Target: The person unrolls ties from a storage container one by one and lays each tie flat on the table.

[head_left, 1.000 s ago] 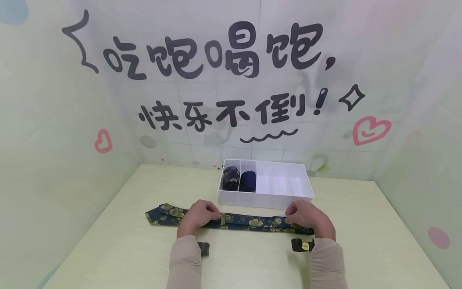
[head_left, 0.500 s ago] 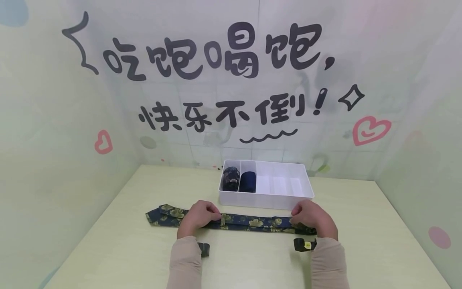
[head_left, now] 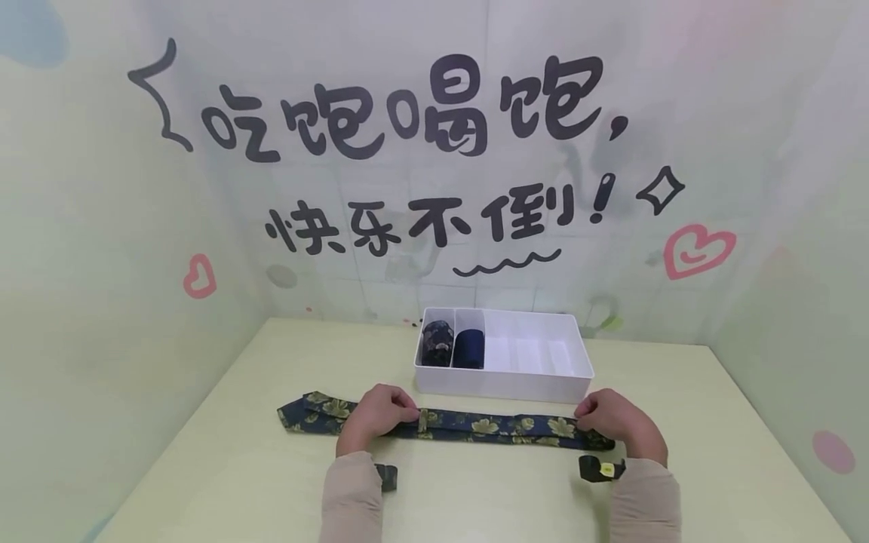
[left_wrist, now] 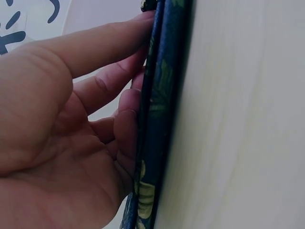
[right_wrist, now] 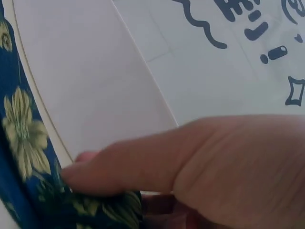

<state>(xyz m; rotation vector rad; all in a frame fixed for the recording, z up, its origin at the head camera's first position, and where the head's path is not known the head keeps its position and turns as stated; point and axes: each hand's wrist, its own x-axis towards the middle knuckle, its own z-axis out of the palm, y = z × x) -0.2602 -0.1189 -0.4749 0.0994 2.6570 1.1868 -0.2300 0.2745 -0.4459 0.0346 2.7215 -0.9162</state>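
A navy necktie (head_left: pixel 484 427) with yellow flowers lies lengthwise across the table, folded in layers, its pointed end at the left. Near its keeper loop my left hand (head_left: pixel 377 416) pinches the upper edge; in the left wrist view the thumb and fingertips of that hand (left_wrist: pixel 62 109) meet the fabric. At the tie's right end, my right hand (head_left: pixel 619 424) holds the folded cloth. The right wrist view has the thumb (right_wrist: pixel 119 164) on top of the flowered fabric (right_wrist: pixel 26 133), with fingers partly hidden behind it.
Behind the tie stands a white divided box (head_left: pixel 502 383). Its two left compartments hold a rolled dark floral tie (head_left: pixel 437 344) and a rolled plain navy tie (head_left: pixel 469 349). Printed wall sheets enclose the pale table (head_left: pixel 475 498) at the back and sides.
My right hand has slid rightward along the tie to its right end. My left hand keeps its place near the loop. The head view has tilted slightly.
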